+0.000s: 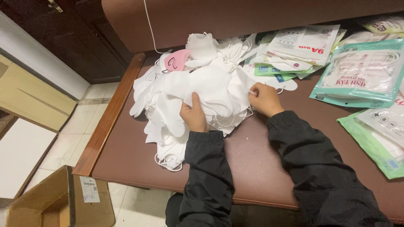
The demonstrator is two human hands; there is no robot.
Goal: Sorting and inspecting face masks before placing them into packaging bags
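Lying flat between both hands (194,115) (264,100) — white mask (219,90), long axis left-right.

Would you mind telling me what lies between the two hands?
In the head view, white face masks from the pile span the gap between the left hand and the right hand, both gripping them.

The masks (198,84) looked like soft, matt white nonwoven cloth (one pink (176,60)). The bench seat (261,164) was smooth brown leatherette with a faint sheen, edged in polished wood (110,115). The packets (364,73) were glossy plastic film; the box (59,201) was rough cardboard.
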